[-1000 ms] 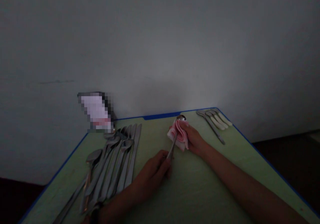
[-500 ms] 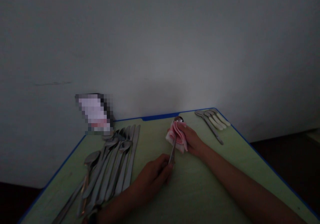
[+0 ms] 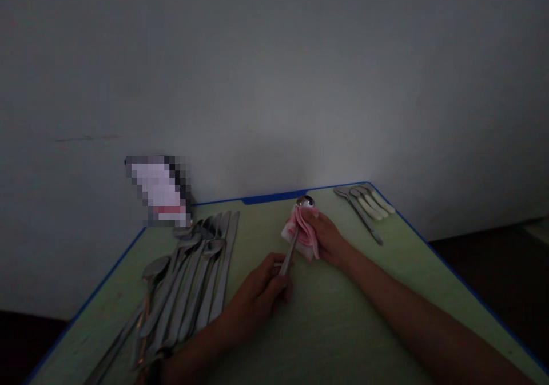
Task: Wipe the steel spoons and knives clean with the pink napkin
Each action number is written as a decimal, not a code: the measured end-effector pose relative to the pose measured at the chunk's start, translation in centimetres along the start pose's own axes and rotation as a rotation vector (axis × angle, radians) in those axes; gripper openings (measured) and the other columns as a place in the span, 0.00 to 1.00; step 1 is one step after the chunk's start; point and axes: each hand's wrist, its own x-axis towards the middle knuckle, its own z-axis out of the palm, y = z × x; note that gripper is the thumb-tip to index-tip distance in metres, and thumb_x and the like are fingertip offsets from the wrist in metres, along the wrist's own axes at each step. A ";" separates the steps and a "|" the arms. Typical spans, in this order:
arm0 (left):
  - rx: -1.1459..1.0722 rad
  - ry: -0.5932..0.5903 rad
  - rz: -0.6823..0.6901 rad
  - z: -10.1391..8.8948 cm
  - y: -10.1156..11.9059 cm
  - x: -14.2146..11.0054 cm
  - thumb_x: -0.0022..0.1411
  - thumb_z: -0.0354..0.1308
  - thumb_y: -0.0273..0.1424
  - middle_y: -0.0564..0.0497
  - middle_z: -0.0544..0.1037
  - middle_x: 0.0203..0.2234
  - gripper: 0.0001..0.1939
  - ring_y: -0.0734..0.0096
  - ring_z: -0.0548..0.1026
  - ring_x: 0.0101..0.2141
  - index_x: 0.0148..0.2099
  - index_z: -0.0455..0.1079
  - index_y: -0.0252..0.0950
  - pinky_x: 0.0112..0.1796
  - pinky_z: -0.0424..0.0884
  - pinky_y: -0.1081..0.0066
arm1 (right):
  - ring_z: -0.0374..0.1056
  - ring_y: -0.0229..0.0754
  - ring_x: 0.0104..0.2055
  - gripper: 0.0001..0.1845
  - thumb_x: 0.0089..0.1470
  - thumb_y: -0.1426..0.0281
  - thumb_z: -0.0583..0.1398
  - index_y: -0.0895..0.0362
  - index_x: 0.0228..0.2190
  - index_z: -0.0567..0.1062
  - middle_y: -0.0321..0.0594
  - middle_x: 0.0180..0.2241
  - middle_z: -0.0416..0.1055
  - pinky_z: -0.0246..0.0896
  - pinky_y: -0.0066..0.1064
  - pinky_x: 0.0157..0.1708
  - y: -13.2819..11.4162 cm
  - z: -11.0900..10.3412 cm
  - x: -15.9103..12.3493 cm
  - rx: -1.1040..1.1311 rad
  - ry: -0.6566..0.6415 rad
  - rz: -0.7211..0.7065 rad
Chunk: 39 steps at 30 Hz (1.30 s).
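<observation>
A metal spoon (image 3: 305, 201) points away from me over the middle of the table, its bowl uppermost. My left hand (image 3: 268, 288) is closed around the end of its handle. Just below the bowl, my right hand (image 3: 323, 233) grips a folded pink and white cloth (image 3: 303, 237) wrapped about the spoon's neck. The cloth hides part of the handle and some of the right fingers.
Several metal spoons and knives (image 3: 193, 282) lie in a group on the left of the green table (image 3: 343, 328). A long spoon (image 3: 360, 216) and several white-handled pieces of cutlery (image 3: 373, 206) lie at the back right. A pixelated device (image 3: 158, 190) leans against the wall (image 3: 274, 87).
My left hand has shifted slightly left along with the handle's end. More of the spoon's bowl shows above the cloth. The whole view has moved a little.
</observation>
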 end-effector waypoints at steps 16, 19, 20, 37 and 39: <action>0.191 0.030 0.064 0.0 -0.4 -0.1 0.65 0.45 0.32 0.56 0.69 0.28 0.06 0.78 0.64 0.24 0.40 0.62 0.37 0.26 0.60 0.77 | 0.66 0.34 0.25 0.15 0.48 0.60 0.63 0.60 0.25 0.72 0.38 0.23 0.70 0.64 0.25 0.28 -0.3 0.2 0.0 0.056 0.031 0.055; 0.257 0.000 0.085 -0.1 0.1 -0.1 0.64 0.45 0.30 0.56 0.69 0.25 0.07 0.76 0.66 0.27 0.39 0.63 0.36 0.29 0.61 0.76 | 0.66 0.33 0.25 0.14 0.48 0.61 0.63 0.60 0.25 0.72 0.37 0.24 0.70 0.64 0.25 0.29 -0.2 0.2 0.0 0.051 0.055 0.061; 0.262 -0.004 0.088 -0.1 0.1 -0.1 0.64 0.45 0.30 0.56 0.69 0.25 0.07 0.75 0.66 0.27 0.39 0.63 0.37 0.29 0.61 0.76 | 0.66 0.33 0.25 0.13 0.48 0.61 0.63 0.60 0.25 0.72 0.37 0.24 0.71 0.64 0.24 0.29 -0.2 0.2 0.0 0.046 0.060 0.059; 0.361 0.013 0.105 0.3 -0.4 -0.2 0.63 0.47 0.31 0.61 0.58 0.19 0.08 0.77 0.60 0.22 0.43 0.63 0.38 0.24 0.54 0.76 | 0.65 0.34 0.24 0.15 0.48 0.59 0.62 0.59 0.26 0.71 0.37 0.24 0.70 0.64 0.25 0.28 -0.1 0.2 0.2 0.078 0.103 0.064; 0.368 0.009 0.108 0.3 -0.3 -0.2 0.63 0.47 0.31 0.61 0.58 0.19 0.08 0.77 0.60 0.22 0.43 0.64 0.38 0.24 0.54 0.76 | 0.65 0.34 0.25 0.15 0.48 0.59 0.63 0.59 0.26 0.71 0.37 0.24 0.70 0.65 0.26 0.28 -0.1 0.2 0.1 0.082 0.107 0.072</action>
